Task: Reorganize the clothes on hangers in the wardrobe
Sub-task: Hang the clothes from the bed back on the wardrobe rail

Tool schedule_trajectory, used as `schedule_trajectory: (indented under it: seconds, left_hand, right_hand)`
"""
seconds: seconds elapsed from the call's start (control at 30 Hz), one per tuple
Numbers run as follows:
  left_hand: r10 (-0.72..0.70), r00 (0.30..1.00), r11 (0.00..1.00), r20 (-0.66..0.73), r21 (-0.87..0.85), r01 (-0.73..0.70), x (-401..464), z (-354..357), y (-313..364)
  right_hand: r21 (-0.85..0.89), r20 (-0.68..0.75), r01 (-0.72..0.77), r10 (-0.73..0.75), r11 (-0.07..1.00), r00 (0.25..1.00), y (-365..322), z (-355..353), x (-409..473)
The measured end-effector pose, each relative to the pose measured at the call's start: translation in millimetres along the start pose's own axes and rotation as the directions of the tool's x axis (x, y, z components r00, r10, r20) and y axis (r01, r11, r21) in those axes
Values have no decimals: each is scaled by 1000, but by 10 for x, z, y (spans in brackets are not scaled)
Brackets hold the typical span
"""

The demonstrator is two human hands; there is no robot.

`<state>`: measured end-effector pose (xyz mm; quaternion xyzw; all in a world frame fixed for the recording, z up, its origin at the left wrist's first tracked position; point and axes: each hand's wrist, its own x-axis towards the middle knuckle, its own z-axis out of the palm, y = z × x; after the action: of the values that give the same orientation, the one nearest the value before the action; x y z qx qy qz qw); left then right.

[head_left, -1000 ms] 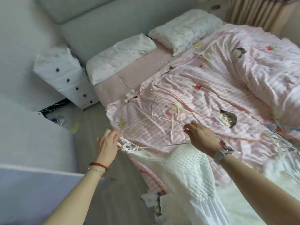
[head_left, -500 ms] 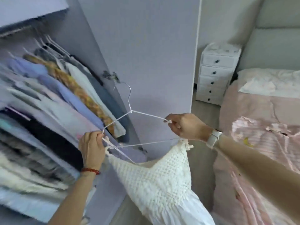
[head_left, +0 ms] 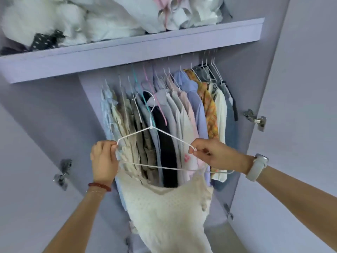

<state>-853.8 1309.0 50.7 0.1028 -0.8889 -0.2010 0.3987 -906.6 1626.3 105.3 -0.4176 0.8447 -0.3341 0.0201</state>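
View has swung off the bed and bedside drawers seen earlier; now faces straight into the open wardrobe (head_left: pixel 255 99), hanger raised higher. Lilac walls and doors, metal hinge (head_left: pixel 256 120) on the right door. Shelf (head_left: pixel 127 52) above carries heaped white bedding (head_left: pixel 94 17). Below it, a packed row of hung clothes (head_left: pixel 173 125). Left hand (head_left: pixel 104 159) pinches the left end of the white wire hanger (head_left: pixel 151 127); right hand (head_left: pixel 209 154) pinches the right end. White knit top (head_left: pixel 164 212) hangs from it by its straps, in front of the row, hook not yet on the rail
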Motion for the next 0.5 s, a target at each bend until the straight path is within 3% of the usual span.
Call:
schedule_trajectory:
  seconds: [0.13, 0.27, 0.37, 0.5]
  left_hand:
    - [-90, 994, 990, -62, 104, 96, 84, -296, -286]
    - [-182, 982, 954, -55, 232, 190, 211, -545, -548]
    - [-227, 966, 954, -122, 172, 246, 418, -740, -622]
    - [-147, 956, 984, -255, 64, 168, 719, -943, -500]
  right_hand:
    - [90, 160, 122, -136, 988, 978, -260, 92, 433]
    - [191, 158, 169, -200, 967, 967, -484, 380, 773]
    - [248, 137, 145, -183, 958, 973, -605, 649, 1028]
    - [307, 31, 86, -101, 948, 994, -840, 1022, 1473]
